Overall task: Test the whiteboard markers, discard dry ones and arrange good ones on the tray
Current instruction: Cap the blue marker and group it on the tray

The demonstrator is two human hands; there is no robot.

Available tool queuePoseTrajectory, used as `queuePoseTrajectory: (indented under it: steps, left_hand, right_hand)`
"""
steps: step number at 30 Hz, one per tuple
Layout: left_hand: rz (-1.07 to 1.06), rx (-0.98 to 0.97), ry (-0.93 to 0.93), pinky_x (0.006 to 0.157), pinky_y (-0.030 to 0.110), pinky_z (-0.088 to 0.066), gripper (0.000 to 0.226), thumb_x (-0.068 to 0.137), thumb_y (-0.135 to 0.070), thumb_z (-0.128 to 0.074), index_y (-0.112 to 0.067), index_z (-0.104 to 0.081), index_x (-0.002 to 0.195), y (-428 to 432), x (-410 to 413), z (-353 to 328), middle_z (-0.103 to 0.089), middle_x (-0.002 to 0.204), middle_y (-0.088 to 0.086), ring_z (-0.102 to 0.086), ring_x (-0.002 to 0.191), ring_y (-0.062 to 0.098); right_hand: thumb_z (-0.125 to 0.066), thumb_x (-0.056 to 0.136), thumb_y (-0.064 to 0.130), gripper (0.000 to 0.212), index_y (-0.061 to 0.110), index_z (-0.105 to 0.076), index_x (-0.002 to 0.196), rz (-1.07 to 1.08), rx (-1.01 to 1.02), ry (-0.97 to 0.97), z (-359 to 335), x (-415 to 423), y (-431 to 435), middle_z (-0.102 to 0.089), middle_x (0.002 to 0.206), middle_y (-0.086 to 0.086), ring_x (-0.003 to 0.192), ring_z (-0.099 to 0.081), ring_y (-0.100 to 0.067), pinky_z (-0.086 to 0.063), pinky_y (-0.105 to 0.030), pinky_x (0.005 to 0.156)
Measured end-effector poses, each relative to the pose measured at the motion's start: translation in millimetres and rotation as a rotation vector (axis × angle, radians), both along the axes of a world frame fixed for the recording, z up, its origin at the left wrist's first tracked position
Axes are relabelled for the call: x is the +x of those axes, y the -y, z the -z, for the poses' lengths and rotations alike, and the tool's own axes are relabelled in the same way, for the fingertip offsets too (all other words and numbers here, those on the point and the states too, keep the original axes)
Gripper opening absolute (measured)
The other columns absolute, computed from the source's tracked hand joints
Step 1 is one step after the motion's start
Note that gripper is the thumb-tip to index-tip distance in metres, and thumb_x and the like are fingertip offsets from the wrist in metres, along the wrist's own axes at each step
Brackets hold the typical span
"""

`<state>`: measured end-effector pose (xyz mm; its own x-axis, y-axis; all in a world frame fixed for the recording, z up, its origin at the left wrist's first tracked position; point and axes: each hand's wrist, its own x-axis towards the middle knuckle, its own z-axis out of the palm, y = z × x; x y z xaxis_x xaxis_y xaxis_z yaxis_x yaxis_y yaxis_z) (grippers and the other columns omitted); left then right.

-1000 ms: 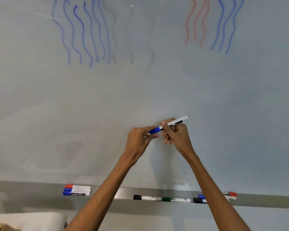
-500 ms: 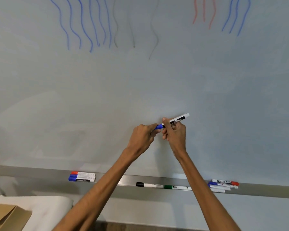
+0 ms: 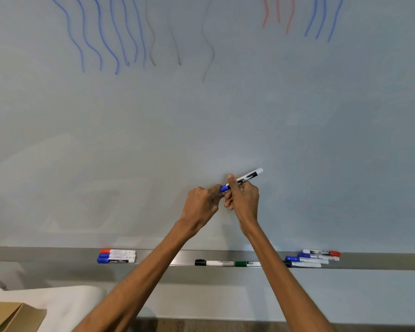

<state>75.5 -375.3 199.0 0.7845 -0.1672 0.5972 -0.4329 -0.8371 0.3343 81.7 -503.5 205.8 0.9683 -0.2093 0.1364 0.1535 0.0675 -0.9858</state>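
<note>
In front of the whiteboard (image 3: 225, 121) both hands hold one blue marker (image 3: 247, 177). My right hand (image 3: 243, 200) grips its white barrel, which points up and to the right. My left hand (image 3: 201, 204) pinches the blue cap (image 3: 223, 188) at the marker's lower left end. The cap looks seated on the barrel. Along the grey tray (image 3: 381, 261) lie three capped markers on the left (image 3: 116, 256), a black one (image 3: 213, 262) and a green one (image 3: 247, 263) in the middle, and several blue and red ones on the right (image 3: 314, 258).
Blue, grey and red wavy test lines (image 3: 106, 39) run across the top of the board. An open cardboard box (image 3: 7, 316) sits at the bottom left on a white surface (image 3: 65, 300).
The view has tilted down, so the tray and box show more. My left fingers have closed further over the blue cap, hiding most of it.
</note>
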Motion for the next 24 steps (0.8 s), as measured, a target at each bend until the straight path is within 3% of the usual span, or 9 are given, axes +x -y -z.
queuePoseTrajectory:
  steps: [2,8,12,15,19,24]
  left_hand:
    - [0.003,0.005,-0.046,0.055,0.034,-0.052,0.018,0.095,-0.029,-0.059,-0.018,-0.071,0.101,-7.3,-1.9,4.7,-0.067,0.057,0.000,-0.064,0.050,0.017]
    - [-0.066,0.048,-0.071,0.057,0.035,-0.052,0.025,0.090,-0.039,-0.067,-0.026,-0.074,0.110,-33.3,-3.3,14.9,-0.070,0.065,0.000,-0.062,0.056,0.017]
    - [-0.092,0.050,-0.143,0.060,0.035,-0.050,0.025,0.090,-0.041,-0.066,-0.029,-0.073,0.111,-58.1,-8.0,27.3,-0.073,0.073,0.000,-0.066,0.066,0.021]
    - [-0.158,0.067,-0.120,0.056,0.032,-0.047,0.021,0.088,-0.038,-0.069,-0.029,-0.074,0.106,-78.9,-14.4,39.2,-0.071,0.071,-0.002,-0.065,0.063,0.021]
    - [-0.242,0.116,-0.074,0.050,0.030,-0.046,0.014,0.084,-0.031,-0.074,-0.028,-0.073,0.097,-106.3,-22.8,60.5,-0.072,0.075,-0.008,-0.068,0.064,0.019]
    - [-0.329,0.104,-0.137,0.053,0.030,-0.048,0.010,0.086,-0.031,-0.072,-0.029,-0.072,0.095,-145.9,-32.7,81.6,-0.072,0.076,-0.010,-0.068,0.067,0.017]
  right_hand:
    - [-0.061,0.096,0.041,0.047,-0.003,-0.063,0.083,-0.062,-0.014,-0.031,7.2,0.9,1.3,-0.065,0.058,-0.005,0.045,-0.058,-0.016,-0.046,-0.022,0.045]
    - [-0.061,0.093,0.046,0.039,0.008,-0.070,0.094,-0.178,0.013,-0.199,28.9,-0.4,1.2,-0.073,0.081,-0.003,0.054,-0.063,-0.015,-0.045,-0.020,0.046]
    - [-0.072,0.089,0.033,0.024,0.011,-0.073,0.100,-0.205,0.078,-0.248,40.7,1.8,0.0,-0.074,0.087,-0.004,0.053,-0.061,-0.013,-0.044,-0.022,0.048]
    - [-0.076,0.086,0.026,0.021,0.012,-0.074,0.101,-0.232,0.094,-0.281,54.9,1.9,-4.9,-0.073,0.088,-0.007,0.053,-0.058,-0.014,-0.043,-0.022,0.047]
    - [-0.074,0.087,0.023,0.016,0.011,-0.073,0.098,-0.266,-0.008,-0.266,70.2,-1.6,-27.8,-0.071,0.083,-0.006,0.053,-0.059,-0.014,-0.043,-0.022,0.046]
    - [-0.077,0.082,0.036,0.012,0.026,-0.072,0.085,-0.312,-0.328,-0.137,100.3,0.9,-64.2,-0.071,0.078,0.006,0.067,-0.067,-0.016,-0.052,-0.031,0.061]
